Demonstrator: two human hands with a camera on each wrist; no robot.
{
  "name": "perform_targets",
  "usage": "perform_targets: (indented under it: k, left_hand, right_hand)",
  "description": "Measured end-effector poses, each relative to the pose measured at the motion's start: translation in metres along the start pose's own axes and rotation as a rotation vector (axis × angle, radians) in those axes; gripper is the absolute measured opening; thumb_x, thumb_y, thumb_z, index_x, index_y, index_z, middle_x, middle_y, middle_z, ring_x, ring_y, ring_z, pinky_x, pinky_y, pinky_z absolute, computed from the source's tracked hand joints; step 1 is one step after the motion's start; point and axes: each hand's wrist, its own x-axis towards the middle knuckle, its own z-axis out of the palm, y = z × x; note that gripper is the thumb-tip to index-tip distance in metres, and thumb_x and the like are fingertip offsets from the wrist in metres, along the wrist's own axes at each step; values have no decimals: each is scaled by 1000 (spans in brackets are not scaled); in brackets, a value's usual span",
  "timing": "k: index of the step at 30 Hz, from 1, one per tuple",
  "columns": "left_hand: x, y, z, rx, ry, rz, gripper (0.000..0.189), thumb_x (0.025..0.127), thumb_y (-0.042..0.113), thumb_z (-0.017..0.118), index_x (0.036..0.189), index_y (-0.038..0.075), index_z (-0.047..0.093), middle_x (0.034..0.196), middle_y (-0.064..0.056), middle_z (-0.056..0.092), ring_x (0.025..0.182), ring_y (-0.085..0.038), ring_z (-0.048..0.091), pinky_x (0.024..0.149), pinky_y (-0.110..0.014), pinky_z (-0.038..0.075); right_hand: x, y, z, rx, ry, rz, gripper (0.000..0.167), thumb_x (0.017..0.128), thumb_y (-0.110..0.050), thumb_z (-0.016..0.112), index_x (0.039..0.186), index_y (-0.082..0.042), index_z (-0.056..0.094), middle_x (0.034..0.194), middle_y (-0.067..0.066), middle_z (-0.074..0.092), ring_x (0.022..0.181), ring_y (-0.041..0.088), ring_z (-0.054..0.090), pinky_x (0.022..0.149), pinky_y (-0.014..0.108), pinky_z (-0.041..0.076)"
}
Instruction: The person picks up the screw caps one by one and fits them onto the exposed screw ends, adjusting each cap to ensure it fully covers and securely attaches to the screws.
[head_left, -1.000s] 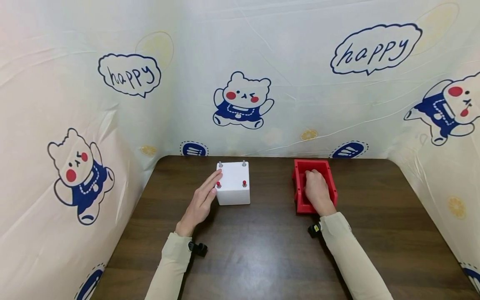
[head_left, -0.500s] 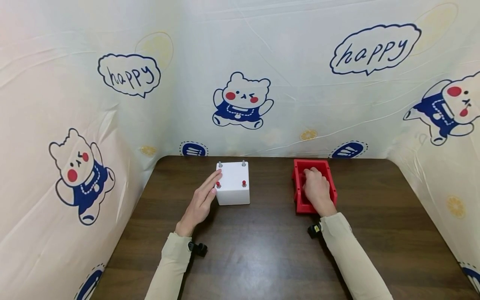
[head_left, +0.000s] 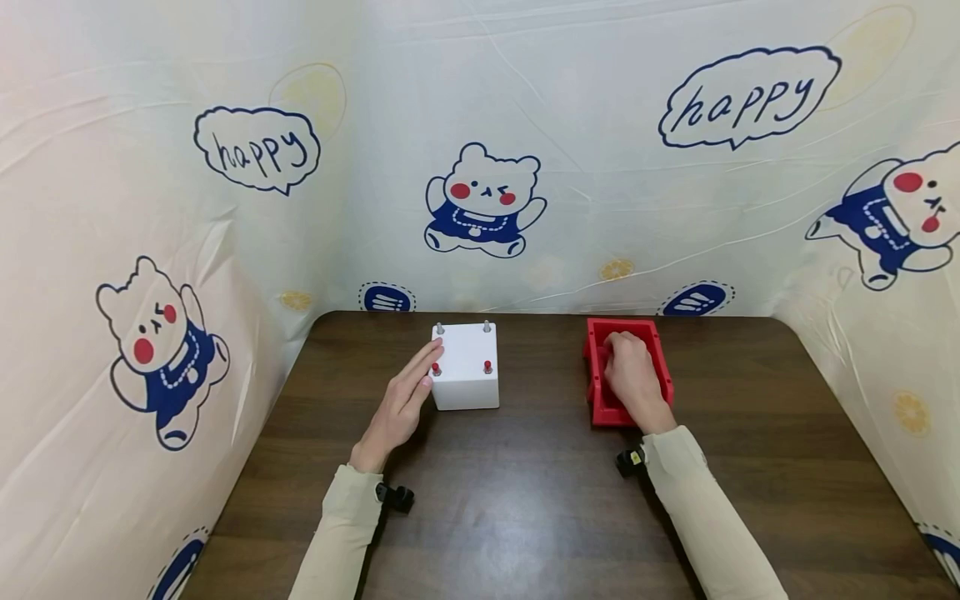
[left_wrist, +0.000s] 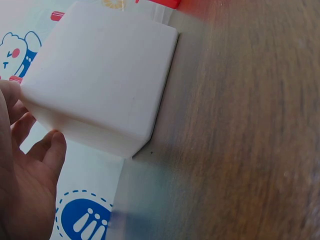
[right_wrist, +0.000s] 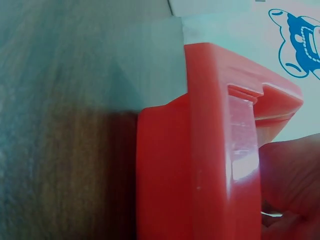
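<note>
To the right of the left hand (head_left: pixel 397 408), a white box (head_left: pixel 465 393) is blocking the way, its short posts (head_left: pixel 488 367) sticking up at the top's corners. Past it, I'm seeing free surface (head_left: pixel 543 392) stretching toward the right hand (head_left: pixel 633 375), and more lying between the forearms. Around the right hand, the red bin's walls (head_left: pixel 615 415) are hemming it in, leaving room upward. Beyond both hands, a printed curtain (head_left: pixel 600 208) is closing off the far edge.
</note>
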Motion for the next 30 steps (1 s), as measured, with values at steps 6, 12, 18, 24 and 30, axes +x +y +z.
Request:
perform_targets:
  k: [6,12,18,24,30]
  left_hand:
    - [0,1,-1,9,2,8,49,114,11,43,164,11,44,173,-8,37,160,-27,36,130,-21,22]
    - [1,1,-1,6,6,11,49,114,9,44,163,10,45,173,-7,37,159,-29,37,130,-21,22]
    - [1,0,-1,5,7,10,49,114,9,43,163,9,45,173,-9,37,159,-31,37,129,-20,21]
    - [1,0,-1,6,3,2,48,115,11,43,163,9,45,173,-9,37,159,-30,36,129,-20,21]
    - [0,1,-1,1,-10,-24,49,115,15,42,164,13,44,174,-3,35,161,-24,34,130,-22,22]
  right_hand:
    - [0,-2,-5,0,30,-43,23,93,11,56,109,12,73,109,29,70,105,45,65,97,57,58]
    - [2,-6,-9,30,99,-89,21,97,8,57,109,9,74,110,27,71,106,45,66,96,59,57]
    - [3,-11,-14,65,126,-84,13,100,3,64,110,4,72,111,24,72,103,39,71,90,58,61]
    - [5,-18,-18,94,93,-84,12,100,3,66,111,5,72,114,25,72,106,39,71,94,57,61]
    - [4,-23,-20,140,125,-120,12,100,4,66,108,5,75,110,23,71,101,37,71,89,54,63]
